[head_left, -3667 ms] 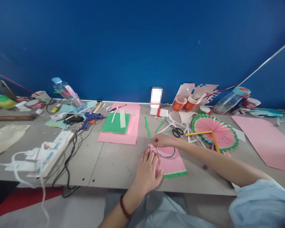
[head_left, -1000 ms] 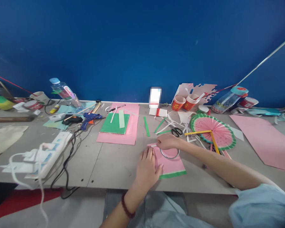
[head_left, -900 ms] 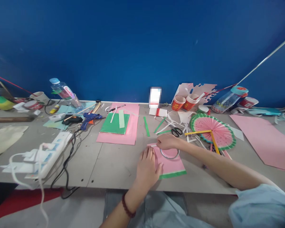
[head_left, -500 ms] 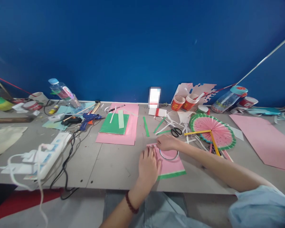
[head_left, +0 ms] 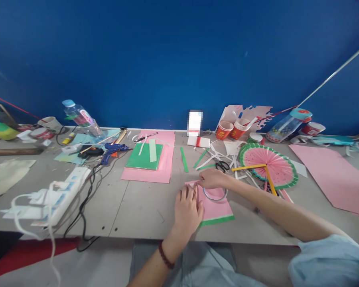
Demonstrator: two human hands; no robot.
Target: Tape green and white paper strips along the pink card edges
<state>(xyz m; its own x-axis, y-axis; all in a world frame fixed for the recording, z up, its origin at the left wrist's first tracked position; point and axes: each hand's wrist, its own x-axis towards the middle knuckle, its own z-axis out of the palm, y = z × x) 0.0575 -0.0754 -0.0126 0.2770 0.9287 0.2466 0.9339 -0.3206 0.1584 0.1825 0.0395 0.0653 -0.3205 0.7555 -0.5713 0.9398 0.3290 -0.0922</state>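
Note:
A pink sheet of paper (head_left: 218,207) with a green strip along its near edge lies on the table in front of me. My left hand (head_left: 188,207) rests on its left side, fingers stretched out and pressing down. Over the sheet's far edge, my right hand (head_left: 212,179) is curled closed around a thin white roll of tape (head_left: 224,197), whose ring shows below the fingers. The right fingertips are beside my left fingertips; a pale strip on the paper there is mostly covered.
Black-handled scissors (head_left: 222,166) and green and white paper strips lie just beyond. A pink-and-green paper fan (head_left: 275,163) is at the right. Left are a green paper pack (head_left: 143,157), a blue glue gun (head_left: 112,151) and a power strip (head_left: 68,191). Red paper cups (head_left: 224,129) stand behind.
My right hand has shifted slightly right along the sheet's far edge, bringing the tape roll with it. My left hand stays on the paper, nearly unmoved.

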